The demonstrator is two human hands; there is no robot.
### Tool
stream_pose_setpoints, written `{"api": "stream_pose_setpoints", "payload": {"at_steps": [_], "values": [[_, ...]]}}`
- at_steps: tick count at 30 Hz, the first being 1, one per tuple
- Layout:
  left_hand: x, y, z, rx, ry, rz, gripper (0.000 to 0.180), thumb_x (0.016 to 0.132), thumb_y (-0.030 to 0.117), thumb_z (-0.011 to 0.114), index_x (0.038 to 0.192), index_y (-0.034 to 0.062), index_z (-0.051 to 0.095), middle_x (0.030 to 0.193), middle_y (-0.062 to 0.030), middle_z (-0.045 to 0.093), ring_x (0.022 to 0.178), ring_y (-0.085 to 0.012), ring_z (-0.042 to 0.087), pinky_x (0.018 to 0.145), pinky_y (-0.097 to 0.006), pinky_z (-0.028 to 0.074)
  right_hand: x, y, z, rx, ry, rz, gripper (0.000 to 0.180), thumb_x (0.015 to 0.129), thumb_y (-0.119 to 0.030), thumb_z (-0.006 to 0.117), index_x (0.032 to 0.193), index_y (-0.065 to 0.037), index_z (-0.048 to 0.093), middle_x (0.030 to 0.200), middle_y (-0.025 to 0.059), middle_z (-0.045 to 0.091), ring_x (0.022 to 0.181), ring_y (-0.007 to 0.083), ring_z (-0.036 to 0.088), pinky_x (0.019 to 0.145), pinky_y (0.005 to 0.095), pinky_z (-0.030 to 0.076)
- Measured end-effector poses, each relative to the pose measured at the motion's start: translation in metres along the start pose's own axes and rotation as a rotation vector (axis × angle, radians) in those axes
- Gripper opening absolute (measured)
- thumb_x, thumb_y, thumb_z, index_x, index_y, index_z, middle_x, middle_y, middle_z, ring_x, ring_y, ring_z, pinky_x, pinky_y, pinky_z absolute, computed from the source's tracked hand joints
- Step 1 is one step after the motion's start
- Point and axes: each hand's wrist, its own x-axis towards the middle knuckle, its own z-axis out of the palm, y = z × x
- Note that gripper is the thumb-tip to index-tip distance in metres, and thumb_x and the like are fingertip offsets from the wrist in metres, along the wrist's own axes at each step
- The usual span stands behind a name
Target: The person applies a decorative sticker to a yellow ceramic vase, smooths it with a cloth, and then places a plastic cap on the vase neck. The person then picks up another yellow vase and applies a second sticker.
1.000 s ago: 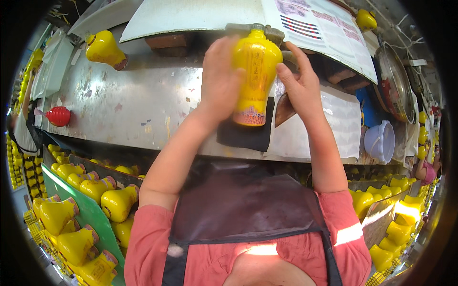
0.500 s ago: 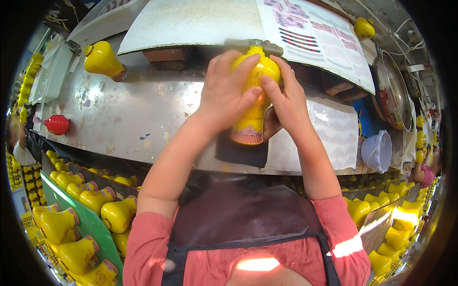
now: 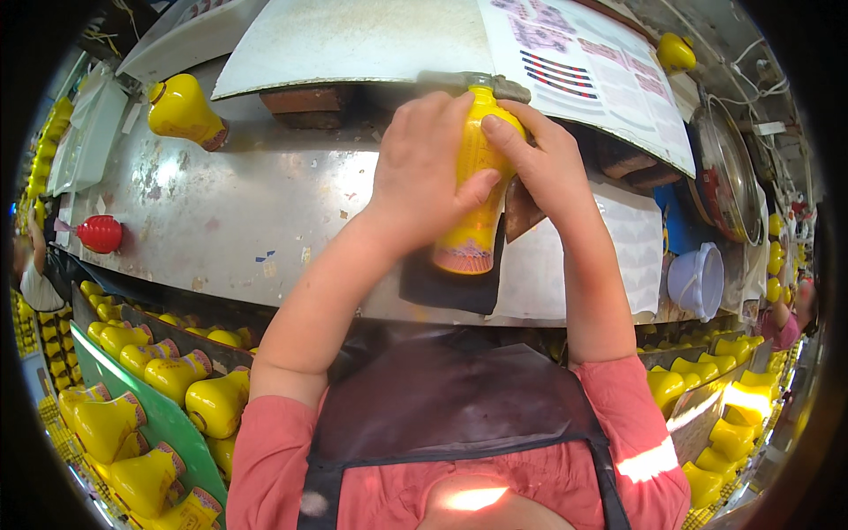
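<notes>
A scuffed steel worktable (image 3: 221, 221) spreads ahead of the person, and over its middle a yellow bottle (image 3: 473, 199) stands nearly upright above a dark pad (image 3: 446, 287), its long axis running from the patterned base near the person up to the top tucked under a grey fixture (image 3: 495, 86). It sits directly between both hands: the left hand (image 3: 428, 172) wraps its side with fingers curled closed, the right hand (image 3: 543, 163) clasps the upper part, equally near. The bottle is glossy, bulbous, narrowing upward.
</notes>
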Motion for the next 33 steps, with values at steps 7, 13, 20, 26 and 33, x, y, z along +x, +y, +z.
{"api": "stream_pose_setpoints", "payload": {"at_steps": [7, 13, 20, 26, 33], "values": [[0.002, 0.005, 0.002, -0.022, 0.015, -0.026, 0.080, 0.085, 0.041, 0.069, 0.150, 0.0034, 0.042, 0.139, -0.0210, 0.047, 0.126, -0.0409, 0.044, 0.112, -0.049, 0.036, 0.005, 0.009, 0.000, 0.052, 0.008, -0.051, 0.061, 0.090, -0.048, 0.064, 0.129, -0.001, 0.067, 0.109, 0.0215, 0.074, 0.093, 0.0324, 0.073, 0.086, 0.0391, 0.056], [0.001, 0.004, 0.008, -0.035, 0.072, -0.018, 0.083, 0.079, 0.039, 0.075, 0.147, 0.0051, 0.043, 0.135, -0.0189, 0.048, 0.125, -0.0404, 0.043, 0.108, -0.052, 0.035, 0.009, -0.002, -0.003, -0.148, -0.016, -0.042, 0.062, 0.088, -0.055, 0.062, 0.116, -0.001, 0.072, 0.097, 0.0217, 0.075, 0.088, 0.0341, 0.074, 0.081, 0.0399, 0.056], [-0.004, 0.000, 0.013, -0.046, 0.123, 0.019, 0.072, 0.085, 0.033, 0.071, 0.147, 0.0045, 0.045, 0.136, -0.0199, 0.050, 0.129, -0.0396, 0.044, 0.112, -0.052, 0.033, 0.016, 0.012, -0.003, -0.043, -0.014, 0.009, 0.062, 0.092, -0.058, 0.059, 0.109, 0.000, 0.073, 0.090, 0.0192, 0.074, 0.083, 0.0291, 0.074, 0.078, 0.0374, 0.056], [-0.018, -0.007, 0.019, -0.387, 0.120, -0.180, 0.062, 0.096, 0.024, 0.059, 0.151, 0.0006, 0.041, 0.146, -0.0230, 0.047, 0.136, -0.0419, 0.044, 0.116, -0.049, 0.034, -0.007, 0.024, -0.017, 0.308, -0.207, 0.148, 0.050, 0.103, -0.037, 0.056, 0.137, 0.000, 0.057, 0.098, 0.0137, 0.072, 0.069, 0.0154, 0.065, 0.065, 0.0290, 0.053], [-0.061, 0.017, 0.014, -0.614, 0.028, -0.421, 0.079, 0.101, 0.036, 0.051, 0.159, -0.0052, 0.017, 0.156, -0.0315, 0.033, 0.141, -0.0463, 0.039, 0.120, -0.051, 0.029, -0.057, 0.058, 0.018, 0.189, -0.096, -0.022, 0.088, 0.091, -0.027, 0.071, 0.161, 0.000, 0.023, 0.132, 0.0213, 0.064, 0.074, 0.0178, 0.067, 0.071, 0.0316, 0.054]]}}
